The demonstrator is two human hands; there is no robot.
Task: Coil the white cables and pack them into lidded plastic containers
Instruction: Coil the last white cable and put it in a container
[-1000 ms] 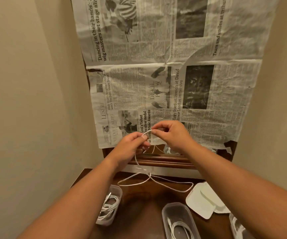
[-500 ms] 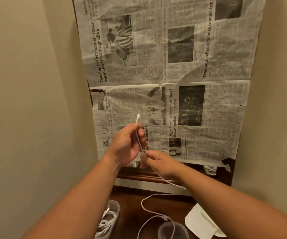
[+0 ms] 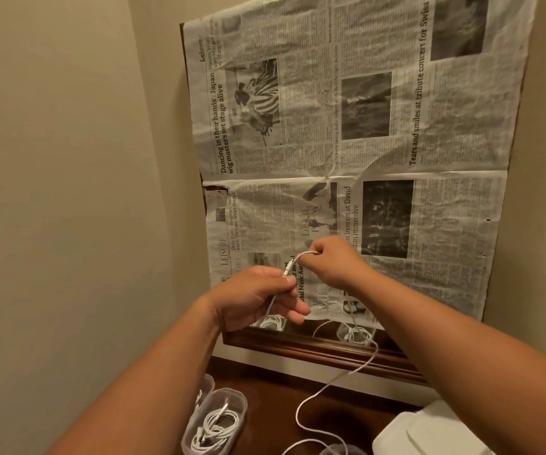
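left hand (image 3: 258, 297): held up over the surface (image 3: 340, 408), fingers curled. The white cable (image 3: 302, 255) is pinched between thumb and forefinger right behind its connector (image 3: 287, 269), and a length of it is seen running down across the palm.
right hand (image 3: 334, 264): held just above and to the right of the left hand, very near it. The fingers are curled in tight, and a bend of the same cable is gripped at the fingertips.
white cable: a short stretch is spanned between the two hands. From under the right hand the rest is left hanging, dropping to the surface below, where a loose loop is laid.
open container (image 3: 242, 405): clear plastic, set well below the left hand and beside the left forearm. A coiled cable (image 3: 215, 428) is packed inside and the top is uncovered.
second container (image 3: 206, 385): tucked just behind the first one, mostly hidden by it. Its contents cannot be made out.
lids (image 3: 429, 431): white, laid flat on the surface beneath the right forearm, well apart from both hands.
newspaper (image 3: 396, 142): hung upright behind both hands, with nearly all of a mirror covered by it. Only a strip of glass is left showing below the hands.
mirror frame (image 3: 297, 346): dark wood, seen just under the hands, stood at the back of the surface.
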